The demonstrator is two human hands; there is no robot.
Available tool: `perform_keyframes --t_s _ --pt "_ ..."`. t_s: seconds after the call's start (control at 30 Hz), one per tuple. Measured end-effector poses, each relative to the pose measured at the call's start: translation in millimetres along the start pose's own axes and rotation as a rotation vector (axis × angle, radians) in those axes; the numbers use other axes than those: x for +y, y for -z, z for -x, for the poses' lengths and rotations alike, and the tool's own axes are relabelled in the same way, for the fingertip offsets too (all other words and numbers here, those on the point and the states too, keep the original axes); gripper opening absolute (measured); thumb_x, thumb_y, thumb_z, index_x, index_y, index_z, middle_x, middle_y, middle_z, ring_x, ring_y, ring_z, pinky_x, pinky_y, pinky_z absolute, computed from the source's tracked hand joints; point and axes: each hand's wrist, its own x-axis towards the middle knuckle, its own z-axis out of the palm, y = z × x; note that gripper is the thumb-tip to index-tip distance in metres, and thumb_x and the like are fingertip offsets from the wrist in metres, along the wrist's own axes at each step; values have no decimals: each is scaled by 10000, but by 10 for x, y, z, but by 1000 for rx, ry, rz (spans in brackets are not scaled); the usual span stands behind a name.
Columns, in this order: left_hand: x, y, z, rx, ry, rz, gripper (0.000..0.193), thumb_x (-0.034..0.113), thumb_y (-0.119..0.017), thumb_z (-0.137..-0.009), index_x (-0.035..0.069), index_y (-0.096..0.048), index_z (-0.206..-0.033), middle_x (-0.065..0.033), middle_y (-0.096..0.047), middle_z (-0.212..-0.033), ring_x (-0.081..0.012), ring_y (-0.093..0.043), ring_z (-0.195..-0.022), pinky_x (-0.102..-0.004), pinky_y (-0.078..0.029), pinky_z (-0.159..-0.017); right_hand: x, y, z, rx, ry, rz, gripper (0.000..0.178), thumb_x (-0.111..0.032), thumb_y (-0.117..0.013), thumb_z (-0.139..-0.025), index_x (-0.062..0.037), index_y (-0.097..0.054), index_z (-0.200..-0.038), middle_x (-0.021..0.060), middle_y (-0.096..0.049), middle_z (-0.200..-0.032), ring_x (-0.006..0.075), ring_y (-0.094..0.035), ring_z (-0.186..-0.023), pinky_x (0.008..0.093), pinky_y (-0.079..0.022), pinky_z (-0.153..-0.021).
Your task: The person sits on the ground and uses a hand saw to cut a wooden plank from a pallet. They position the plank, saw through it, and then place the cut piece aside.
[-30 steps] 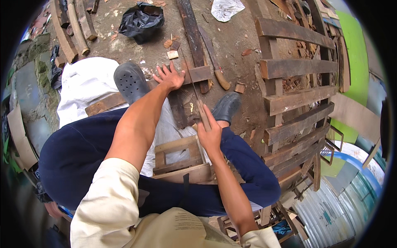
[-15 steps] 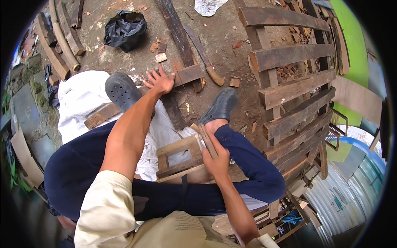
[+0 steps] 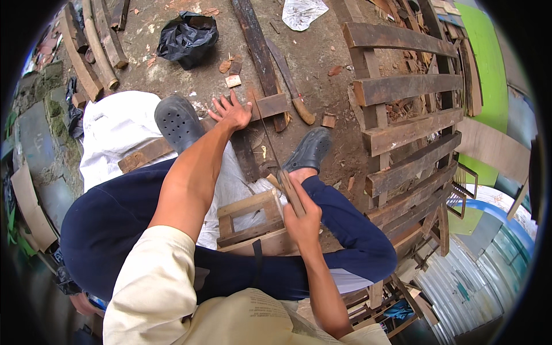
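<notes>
My left hand (image 3: 233,113) lies with fingers spread on a wooden plank (image 3: 271,106), which rests across a dark beam (image 3: 256,43). The other end of the plank passes under my left clog (image 3: 177,122). In my right hand (image 3: 303,221) is the wooden handle of a handsaw (image 3: 294,195), the fingers wrapped round it. The saw's thin blade runs away from me across the plank, just right of my left hand. Whether its teeth are into the wood is too fine to see.
A machete (image 3: 286,80) lies right of the beam. A slatted wooden pallet (image 3: 408,89) stands on the right. White sacking (image 3: 115,126) spreads under my left leg, with a small wooden frame (image 3: 247,213) between my legs. A black plastic bag (image 3: 187,41) sits farther off.
The whole view has shifted slightly, so the ground things appear farther right. My left hand stays spread on the plank, and my right hand still grips the saw, its blade across the plank.
</notes>
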Motion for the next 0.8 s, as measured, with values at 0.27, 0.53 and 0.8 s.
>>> perform_keyframes --t_s 0.27,0.53,0.8 --pt "12 -40 -42 14 -11 12 897 609 -394 -1007 149 10 -1663 -221 49 -1717 -437 196 -1555 -685 135 -1178 5 7 178 12 -25 41 556 59 -533 -830 27 -608 -1380 209 -725 -1237 223 -678 -1201 294 -495 -1003" --pt "50 -82 -29 14 -20 13 885 614 -374 -1012 157 12 -1664 -221 49 -1717 -441 203 -1552 -688 129 -1178 132 -189 -403 0 -104 38 548 60 -540 -823 49 -614 -1366 230 -716 -1245 259 -677 -1210 307 -483 -1030" --pt "64 -98 -60 -3 -21 -25 883 637 -366 -1008 176 -2 -1667 -214 34 -1719 -441 185 -1557 -690 113 -1183 28 -186 -269 20 -80 8 544 36 -559 -832 36 -607 -1374 257 -701 -1253 269 -680 -1209 332 -492 -1030"
